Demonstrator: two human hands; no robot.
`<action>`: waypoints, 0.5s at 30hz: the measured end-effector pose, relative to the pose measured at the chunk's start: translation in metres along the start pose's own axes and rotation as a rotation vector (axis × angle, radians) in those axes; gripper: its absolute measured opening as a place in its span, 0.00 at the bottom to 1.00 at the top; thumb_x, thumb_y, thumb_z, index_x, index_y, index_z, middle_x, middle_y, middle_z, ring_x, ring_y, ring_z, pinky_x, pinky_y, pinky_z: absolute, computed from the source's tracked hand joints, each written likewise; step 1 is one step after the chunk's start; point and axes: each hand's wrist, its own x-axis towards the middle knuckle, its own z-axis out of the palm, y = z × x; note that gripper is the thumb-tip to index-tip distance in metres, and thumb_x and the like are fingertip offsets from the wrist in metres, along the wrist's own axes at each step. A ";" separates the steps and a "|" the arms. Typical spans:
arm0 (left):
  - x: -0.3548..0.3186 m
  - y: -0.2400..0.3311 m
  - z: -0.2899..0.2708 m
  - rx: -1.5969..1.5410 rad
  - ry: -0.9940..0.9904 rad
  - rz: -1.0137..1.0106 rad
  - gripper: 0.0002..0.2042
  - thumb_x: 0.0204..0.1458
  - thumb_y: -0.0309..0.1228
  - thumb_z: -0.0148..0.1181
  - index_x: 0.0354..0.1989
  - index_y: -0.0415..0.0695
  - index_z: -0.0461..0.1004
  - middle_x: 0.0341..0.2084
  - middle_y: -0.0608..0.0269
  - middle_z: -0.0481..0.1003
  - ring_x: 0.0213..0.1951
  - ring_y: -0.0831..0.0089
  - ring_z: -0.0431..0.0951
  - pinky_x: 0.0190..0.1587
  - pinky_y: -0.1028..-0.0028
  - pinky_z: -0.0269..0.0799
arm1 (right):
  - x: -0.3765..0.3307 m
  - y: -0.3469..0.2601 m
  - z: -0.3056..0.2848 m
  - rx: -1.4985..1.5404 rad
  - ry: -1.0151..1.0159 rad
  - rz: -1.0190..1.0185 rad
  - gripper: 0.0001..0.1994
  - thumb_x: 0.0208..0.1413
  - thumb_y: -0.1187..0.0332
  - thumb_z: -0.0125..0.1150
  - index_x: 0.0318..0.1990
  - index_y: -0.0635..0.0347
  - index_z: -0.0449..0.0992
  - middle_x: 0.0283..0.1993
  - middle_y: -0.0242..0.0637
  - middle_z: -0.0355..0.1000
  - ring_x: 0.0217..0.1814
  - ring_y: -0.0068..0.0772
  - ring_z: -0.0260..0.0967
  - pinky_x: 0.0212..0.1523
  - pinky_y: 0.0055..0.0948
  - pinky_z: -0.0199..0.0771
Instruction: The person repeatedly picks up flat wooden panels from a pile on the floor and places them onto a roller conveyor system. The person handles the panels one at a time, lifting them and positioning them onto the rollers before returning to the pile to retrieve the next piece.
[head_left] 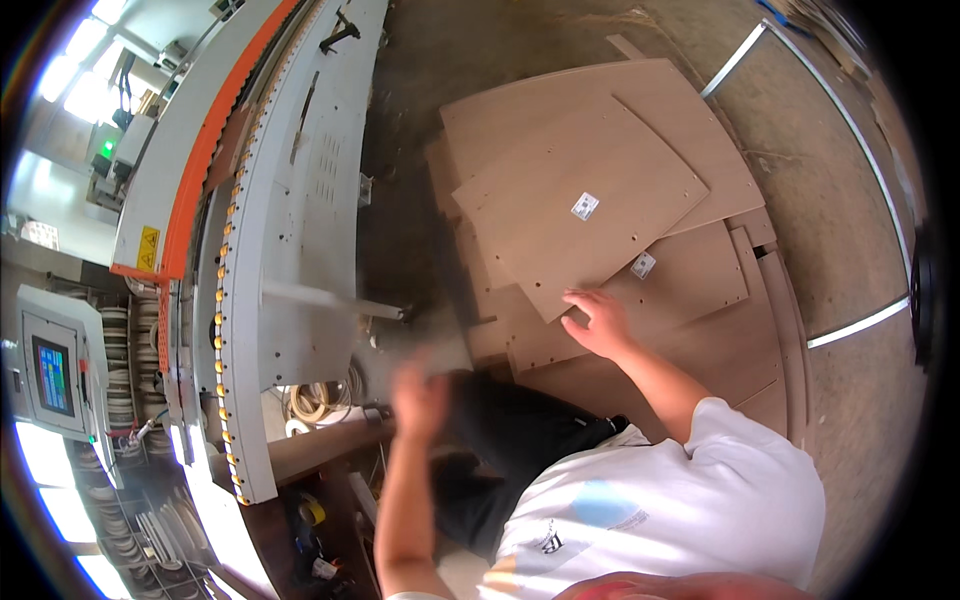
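Note:
My right hand (600, 325) is over the stack of brown boards, at the near corner of the top board (560, 170). Its thumb and fingers are apart, and I cannot tell whether they touch the board's edge. That board lies askew, with small drilled holes and a white label (585, 206). Partly under it, another drilled board (700, 265) carries a second label (643, 265). My left hand (418, 395) hangs between my dark trousers and the machine, smeared by motion, so its fingers cannot be read.
A long white and orange machine (310, 230) with a row of yellow rollers runs along my left. A support bar (335, 300) juts from its side towards me. A control panel with a screen (55, 375) stands far left. White lines (860, 325) mark the floor at right.

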 end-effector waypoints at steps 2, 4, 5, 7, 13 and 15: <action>-0.042 0.039 0.056 -0.212 -0.100 0.147 0.19 0.58 0.32 0.70 0.58 0.44 0.80 0.57 0.51 0.80 0.62 0.48 0.77 0.65 0.56 0.74 | -0.011 0.024 0.018 0.290 0.161 0.278 0.20 0.59 0.57 0.73 0.54 0.57 0.80 0.53 0.37 0.83 0.57 0.35 0.79 0.59 0.35 0.78; -0.075 0.085 0.083 -0.018 -0.087 0.235 0.13 0.60 0.34 0.67 0.52 0.48 0.83 0.52 0.63 0.84 0.61 0.59 0.80 0.69 0.50 0.68 | -0.022 0.061 0.020 0.542 0.249 0.691 0.19 0.64 0.56 0.70 0.54 0.57 0.78 0.51 0.33 0.82 0.56 0.32 0.80 0.58 0.34 0.79; -0.085 0.097 0.086 -0.014 -0.030 0.211 0.12 0.61 0.34 0.66 0.51 0.49 0.84 0.52 0.68 0.84 0.62 0.64 0.79 0.72 0.49 0.63 | -0.018 0.085 0.014 0.653 0.255 0.954 0.18 0.67 0.55 0.68 0.55 0.57 0.78 0.52 0.31 0.81 0.57 0.31 0.79 0.58 0.36 0.79; -0.094 0.107 0.083 -0.070 0.021 0.105 0.11 0.60 0.34 0.66 0.50 0.49 0.84 0.53 0.67 0.84 0.63 0.64 0.78 0.71 0.49 0.64 | -0.013 0.132 0.000 0.945 0.259 1.132 0.23 0.68 0.51 0.67 0.61 0.57 0.75 0.58 0.36 0.79 0.61 0.35 0.78 0.62 0.40 0.78; -0.092 0.085 0.074 -0.154 0.036 0.187 0.10 0.61 0.33 0.66 0.48 0.48 0.84 0.53 0.67 0.85 0.63 0.64 0.79 0.71 0.51 0.64 | 0.038 0.139 -0.003 1.410 0.479 1.065 0.29 0.68 0.56 0.69 0.70 0.56 0.69 0.67 0.35 0.75 0.69 0.36 0.72 0.67 0.38 0.78; -0.093 0.087 0.073 -0.154 0.044 0.181 0.09 0.61 0.33 0.66 0.48 0.47 0.84 0.52 0.66 0.85 0.63 0.64 0.79 0.72 0.52 0.64 | 0.042 0.126 -0.003 1.438 0.483 1.105 0.25 0.68 0.60 0.70 0.67 0.57 0.72 0.65 0.33 0.76 0.67 0.33 0.74 0.65 0.36 0.80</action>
